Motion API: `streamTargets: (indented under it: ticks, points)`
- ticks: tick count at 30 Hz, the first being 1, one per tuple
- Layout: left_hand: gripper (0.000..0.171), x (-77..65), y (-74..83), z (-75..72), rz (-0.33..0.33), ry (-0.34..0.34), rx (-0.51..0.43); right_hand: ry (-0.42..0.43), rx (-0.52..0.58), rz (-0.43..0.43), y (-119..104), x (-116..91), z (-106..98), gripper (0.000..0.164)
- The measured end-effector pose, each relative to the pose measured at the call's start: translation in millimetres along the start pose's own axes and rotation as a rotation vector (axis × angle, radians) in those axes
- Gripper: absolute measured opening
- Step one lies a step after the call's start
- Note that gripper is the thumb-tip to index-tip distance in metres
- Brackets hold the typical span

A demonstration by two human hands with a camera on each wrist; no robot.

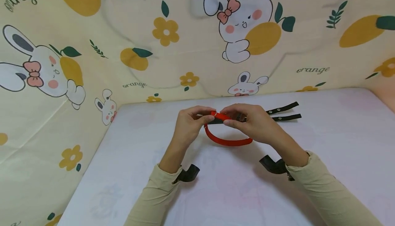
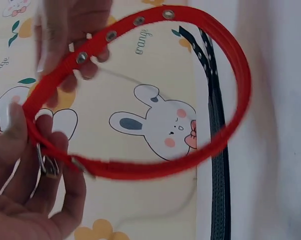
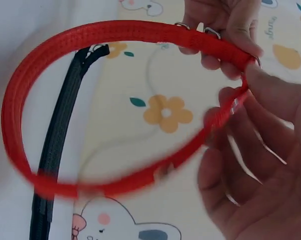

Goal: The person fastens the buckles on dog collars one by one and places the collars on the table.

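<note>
While the white worktop (image 1: 222, 188) stretches across the foreground, a pair of black eyeleted straps (image 2: 218, 115) lies along its far part, long axis running left to right, loose ends pointing right. Raised near those straps, the red collar (image 1: 228, 142) is bent into an open loop, wider from left to right than deep in the head view, its bow hanging on the near side. The right hand (image 1: 257, 125) pinches the collar from the right between thumb and fingers, and the left hand (image 1: 191, 123) pinches it from the left, so neither is the nearer; a short stretch of red between them slants down a little toward the right. What seems to count most is how the ends lie: the metal buckle (image 2: 49, 166) sits by the left hand's fingers, while the row of metal eyelets (image 2: 110, 36) runs beside the right hand's fingers and on round the loop. Whether the tip passes through the buckle cannot be told.
</note>
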State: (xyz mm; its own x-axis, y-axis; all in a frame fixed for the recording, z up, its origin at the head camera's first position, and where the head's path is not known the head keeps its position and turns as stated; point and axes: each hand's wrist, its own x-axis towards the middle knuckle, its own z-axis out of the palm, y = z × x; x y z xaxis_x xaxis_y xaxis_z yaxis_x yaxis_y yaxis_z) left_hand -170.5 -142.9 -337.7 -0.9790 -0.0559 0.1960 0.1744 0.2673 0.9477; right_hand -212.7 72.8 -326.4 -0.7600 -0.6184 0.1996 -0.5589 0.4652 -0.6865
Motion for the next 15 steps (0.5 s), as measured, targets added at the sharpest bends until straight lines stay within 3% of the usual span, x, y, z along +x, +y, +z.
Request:
streamTargets:
  ticks: [7,15]
  points:
    - [0.02,2.5,3.1,-4.1,-0.088,0.108,-0.076,-0.061,-0.054,0.067,6.9,-0.3,-7.6,0.028]
    - [0.021,1.1,4.9,-8.8,-0.117,0.116,-0.098,-0.014,-0.05,0.054,7.8,-2.2,-12.3,0.024]
